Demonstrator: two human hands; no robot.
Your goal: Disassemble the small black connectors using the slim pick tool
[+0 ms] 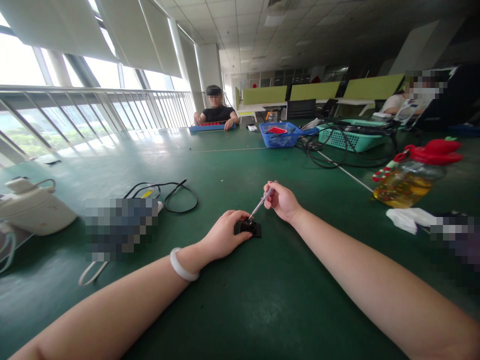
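Near the middle of the green table [240, 300] lies a small black object [256, 230] with a flat base. My left hand [227, 232], with a white bangle on its wrist, grips it from the left between thumb and fingers. My right hand [282, 201] is closed around the handle of a slim screwdriver with a clear, purplish handle [261, 201]. The screwdriver slants down to the left, and its tip meets the top of the black object. Fine details at the tip are too small to tell.
Left are a white container [37, 210], a blurred item and a black cable [197, 200]. Farther off stand a blue basket [281, 137] and a teal basket [360, 140] with cables. A red-lidded bottle [408, 182] and white tissue [407, 219] are right. A person sits across.
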